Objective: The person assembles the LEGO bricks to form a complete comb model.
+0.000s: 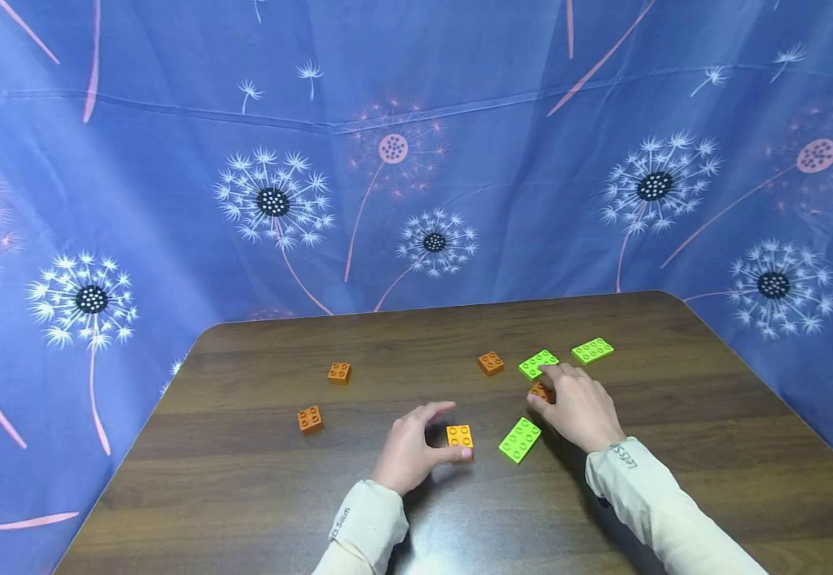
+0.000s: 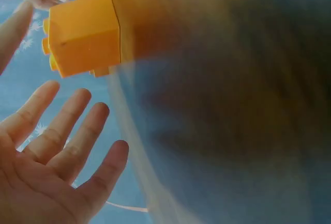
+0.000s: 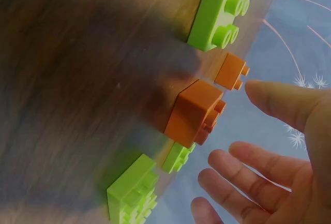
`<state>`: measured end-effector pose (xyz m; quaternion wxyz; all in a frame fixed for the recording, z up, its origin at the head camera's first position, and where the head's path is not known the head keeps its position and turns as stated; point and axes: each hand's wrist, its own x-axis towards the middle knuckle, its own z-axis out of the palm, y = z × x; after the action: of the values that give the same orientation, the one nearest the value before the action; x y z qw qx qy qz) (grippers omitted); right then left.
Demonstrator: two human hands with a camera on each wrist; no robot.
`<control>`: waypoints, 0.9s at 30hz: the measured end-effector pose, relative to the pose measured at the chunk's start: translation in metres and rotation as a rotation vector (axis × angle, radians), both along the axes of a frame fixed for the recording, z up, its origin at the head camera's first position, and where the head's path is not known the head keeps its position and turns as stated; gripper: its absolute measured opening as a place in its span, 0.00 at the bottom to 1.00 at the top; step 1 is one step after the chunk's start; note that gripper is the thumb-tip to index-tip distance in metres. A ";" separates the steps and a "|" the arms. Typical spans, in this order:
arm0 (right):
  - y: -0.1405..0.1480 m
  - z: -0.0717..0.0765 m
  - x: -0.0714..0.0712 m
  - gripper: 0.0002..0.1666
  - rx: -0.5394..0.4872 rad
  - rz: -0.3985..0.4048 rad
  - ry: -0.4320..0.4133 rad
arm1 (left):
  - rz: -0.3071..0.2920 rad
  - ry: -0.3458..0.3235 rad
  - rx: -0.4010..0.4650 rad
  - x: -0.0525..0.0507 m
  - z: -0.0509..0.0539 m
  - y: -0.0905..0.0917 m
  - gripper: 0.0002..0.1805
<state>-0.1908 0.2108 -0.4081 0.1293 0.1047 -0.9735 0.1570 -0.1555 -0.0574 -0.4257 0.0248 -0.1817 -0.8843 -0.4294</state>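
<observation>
A yellow-orange toy brick [image 1: 459,433] stands studs up between the thumb and fingers of my left hand [image 1: 407,454]. The left wrist view shows those fingers spread, with the yellow-orange brick [image 2: 85,35] in front of them. My right hand [image 1: 587,406] is over a dark orange brick [image 1: 540,390], partly covering it in the head view. In the right wrist view, its thumb and fingers are apart on either side of the dark orange brick [image 3: 192,113], and no grip on it shows. A flat green brick [image 1: 520,440] lies between the two hands.
Behind the right hand are two more green bricks, one near its fingertips [image 1: 537,364] and another farther right [image 1: 593,350]. Other dark orange bricks lie at the back [image 1: 490,363], left [image 1: 339,373] and far left [image 1: 310,420]. A blue dandelion-print curtain [image 1: 517,200] hangs behind the wooden table [image 1: 243,495].
</observation>
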 end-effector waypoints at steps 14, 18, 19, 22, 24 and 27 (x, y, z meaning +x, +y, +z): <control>0.000 0.003 -0.006 0.25 0.044 -0.008 -0.058 | 0.028 0.014 -0.129 0.002 -0.003 0.009 0.29; 0.000 0.002 -0.007 0.24 0.054 -0.009 -0.091 | 0.049 0.009 -0.157 0.001 -0.002 0.011 0.26; 0.000 0.002 -0.008 0.24 0.055 -0.008 -0.096 | 0.054 0.005 -0.164 0.001 -0.002 0.012 0.25; 0.000 0.001 -0.009 0.24 0.053 -0.006 -0.104 | 0.068 -0.011 -0.194 0.001 -0.001 0.013 0.24; 0.000 0.001 -0.009 0.25 0.054 -0.005 -0.107 | 0.072 -0.018 -0.213 0.001 -0.001 0.013 0.23; 0.000 0.000 -0.011 0.26 0.060 -0.006 -0.112 | 0.071 -0.025 -0.227 0.001 0.000 0.013 0.22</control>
<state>-0.2016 0.2104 -0.4084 0.0717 0.0964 -0.9838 0.1329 -0.1544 -0.0444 -0.4253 0.0083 -0.1467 -0.9334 -0.3274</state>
